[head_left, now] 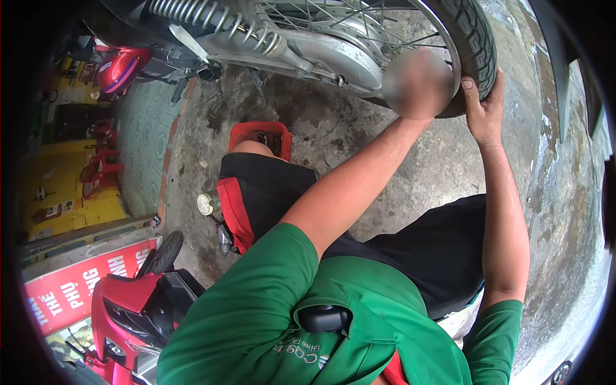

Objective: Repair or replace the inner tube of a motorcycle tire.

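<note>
A motorbike's spoked rear wheel fills the top of the view, with a black treaded tyre (476, 38) around its silver rim (451, 40). My right hand (486, 112) grips the tyre's lower right part, its thumb on the sidewall and its fingers over the tread. Reaching to the lower part of the wheel, my left hand (420, 83) is near the spokes and rim. A blur covers its fingers, so what they touch or hold is hidden. Left of the wheel are the grey swingarm and chain case (340, 64) and a coil-spring shock absorber (218, 24).
A red plastic basket (289, 144) with dark items stands on the stained concrete floor (410, 167), beyond my knee. By my left leg are a round pale-topped container (205, 204) and a grey tool (224, 239). A red motorbike (128, 308) stands at lower left.
</note>
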Action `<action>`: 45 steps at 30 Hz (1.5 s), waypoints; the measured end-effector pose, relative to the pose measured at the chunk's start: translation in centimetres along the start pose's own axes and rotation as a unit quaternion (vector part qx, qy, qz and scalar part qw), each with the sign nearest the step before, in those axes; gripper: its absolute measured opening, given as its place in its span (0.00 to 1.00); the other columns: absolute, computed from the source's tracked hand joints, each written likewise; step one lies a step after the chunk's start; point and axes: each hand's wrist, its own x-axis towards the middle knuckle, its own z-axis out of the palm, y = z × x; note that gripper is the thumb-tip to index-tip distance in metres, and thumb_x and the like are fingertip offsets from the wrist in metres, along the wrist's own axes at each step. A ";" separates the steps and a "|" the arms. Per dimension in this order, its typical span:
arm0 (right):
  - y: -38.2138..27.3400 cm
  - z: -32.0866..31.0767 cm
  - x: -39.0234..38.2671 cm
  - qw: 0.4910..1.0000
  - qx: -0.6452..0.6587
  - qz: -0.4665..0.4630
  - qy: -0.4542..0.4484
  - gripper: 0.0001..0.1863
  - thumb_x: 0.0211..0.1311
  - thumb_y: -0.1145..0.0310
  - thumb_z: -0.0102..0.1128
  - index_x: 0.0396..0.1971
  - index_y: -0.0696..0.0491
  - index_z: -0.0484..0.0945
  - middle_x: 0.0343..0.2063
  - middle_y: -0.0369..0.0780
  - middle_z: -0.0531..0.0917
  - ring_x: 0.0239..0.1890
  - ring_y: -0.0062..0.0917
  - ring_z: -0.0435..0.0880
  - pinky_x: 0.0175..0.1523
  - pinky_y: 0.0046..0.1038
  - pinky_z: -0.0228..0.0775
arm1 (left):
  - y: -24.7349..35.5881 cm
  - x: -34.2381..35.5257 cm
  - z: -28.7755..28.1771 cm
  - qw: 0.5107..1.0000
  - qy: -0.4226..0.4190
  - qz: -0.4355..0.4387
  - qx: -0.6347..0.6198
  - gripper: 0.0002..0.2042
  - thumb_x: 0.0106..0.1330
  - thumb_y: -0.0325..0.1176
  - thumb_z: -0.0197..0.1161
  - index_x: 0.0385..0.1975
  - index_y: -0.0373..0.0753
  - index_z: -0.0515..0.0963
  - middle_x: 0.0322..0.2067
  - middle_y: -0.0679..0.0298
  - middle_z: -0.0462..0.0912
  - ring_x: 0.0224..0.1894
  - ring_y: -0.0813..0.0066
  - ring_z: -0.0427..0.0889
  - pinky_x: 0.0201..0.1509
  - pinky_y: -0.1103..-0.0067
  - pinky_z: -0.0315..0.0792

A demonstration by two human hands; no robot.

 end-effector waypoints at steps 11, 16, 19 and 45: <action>1.0 -0.1 -0.2 1.000 0.021 0.002 -0.007 0.32 0.69 0.56 0.68 0.62 0.60 0.65 0.50 0.43 0.81 0.52 0.26 0.79 0.60 0.30 0.71 | 0.3 -0.2 -0.4 0.997 -0.010 -0.055 -0.050 0.25 0.75 0.29 0.57 0.72 0.38 0.64 0.39 0.69 0.84 0.34 0.82 0.83 0.32 0.84 0.80; 0.5 -0.4 0.1 1.000 0.023 -0.016 -0.009 0.32 0.70 0.56 0.68 0.62 0.60 0.64 0.50 0.44 0.82 0.52 0.26 0.80 0.60 0.30 0.71 | 0.2 -0.1 -0.2 0.996 -0.030 -0.034 -0.077 0.24 0.75 0.30 0.58 0.70 0.37 0.66 0.39 0.67 0.84 0.34 0.84 0.81 0.30 0.85 0.78; 0.1 -0.6 0.1 0.999 0.042 0.019 -0.012 0.33 0.70 0.56 0.67 0.63 0.60 0.64 0.50 0.44 0.82 0.52 0.25 0.80 0.60 0.30 0.71 | 0.6 -0.7 0.5 0.997 0.022 -0.044 -0.057 0.24 0.74 0.26 0.55 0.69 0.34 0.66 0.39 0.65 0.83 0.31 0.86 0.76 0.29 0.85 0.74; 0.3 -1.0 -0.5 0.996 0.049 0.059 -0.050 0.41 0.69 0.53 0.67 0.69 0.58 0.56 0.54 0.45 0.81 0.54 0.27 0.80 0.60 0.32 0.73 | 0.0 -0.9 0.6 0.991 0.054 -0.097 -0.079 0.22 0.74 0.26 0.59 0.66 0.35 0.68 0.37 0.65 0.83 0.31 0.81 0.82 0.35 0.82 0.79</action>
